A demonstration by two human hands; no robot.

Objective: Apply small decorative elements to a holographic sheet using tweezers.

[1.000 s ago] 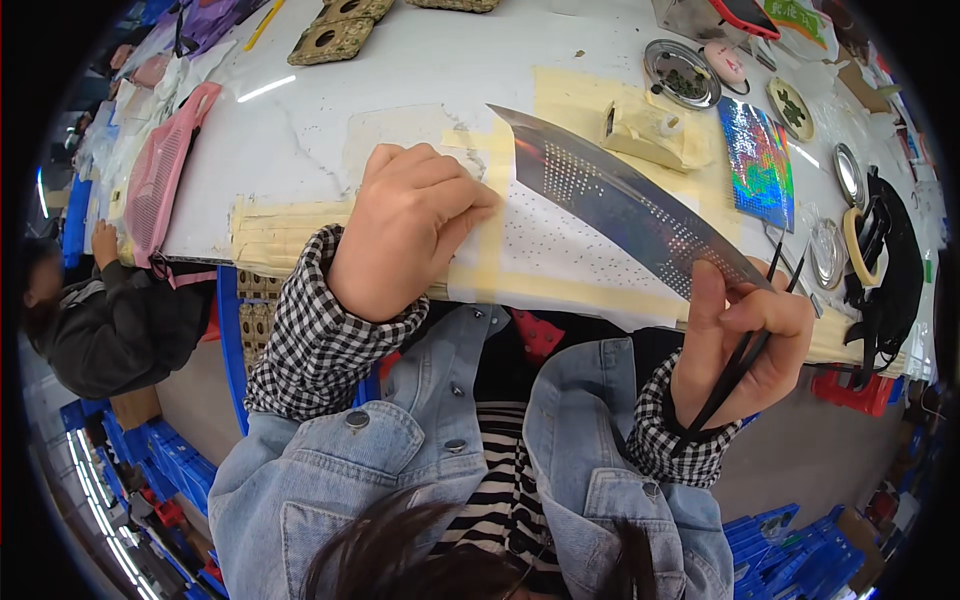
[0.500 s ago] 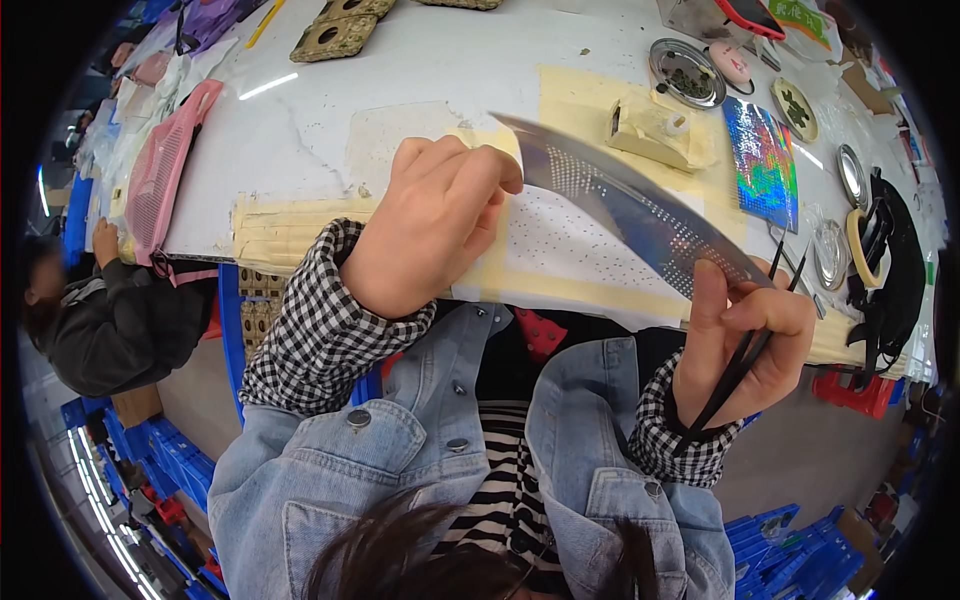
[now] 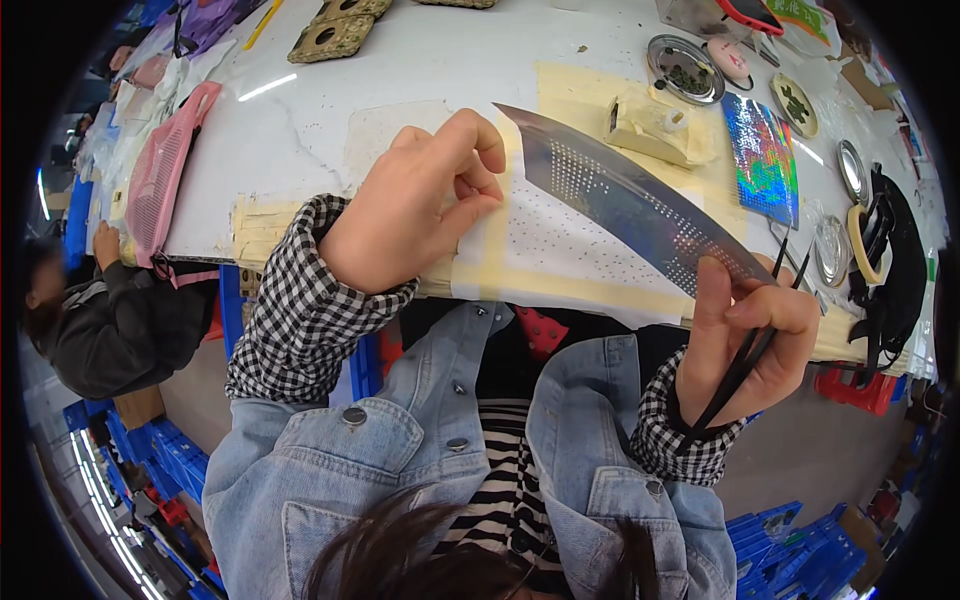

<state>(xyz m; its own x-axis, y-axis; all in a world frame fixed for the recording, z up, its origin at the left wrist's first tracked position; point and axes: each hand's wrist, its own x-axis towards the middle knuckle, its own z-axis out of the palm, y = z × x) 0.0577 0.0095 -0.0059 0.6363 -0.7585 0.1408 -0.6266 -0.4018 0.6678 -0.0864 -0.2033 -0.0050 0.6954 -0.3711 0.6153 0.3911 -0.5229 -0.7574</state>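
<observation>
My right hand (image 3: 755,345) pinches the lower right end of a thin, shiny perforated sheet (image 3: 625,200) between thumb and fingers. The sheet is tilted and bowed, its far left corner free in the air, with rows of small holes across it. Black tweezers (image 3: 735,385) are also tucked in that hand, tips pointing up past the fingers. My left hand (image 3: 420,205) is beside the sheet's left end, apart from it, with fingers loosely curled and thumb and index apart. Below lies white paper (image 3: 545,245) with many small dark dots, edged by yellowish tape.
A cream block-shaped holder (image 3: 650,130) stands behind the sheet. Nearby are a round metal dish (image 3: 687,70) of small dark bits, a holographic sheet (image 3: 760,160), a tape roll (image 3: 862,250) and a black bag (image 3: 895,270). A pink mesh bag (image 3: 170,170) is at left, near another person (image 3: 115,320).
My left hand has let go of the sheet's left end and moved slightly left, its thumb and index parting. The right hand has barely moved, still holding the sheet.
</observation>
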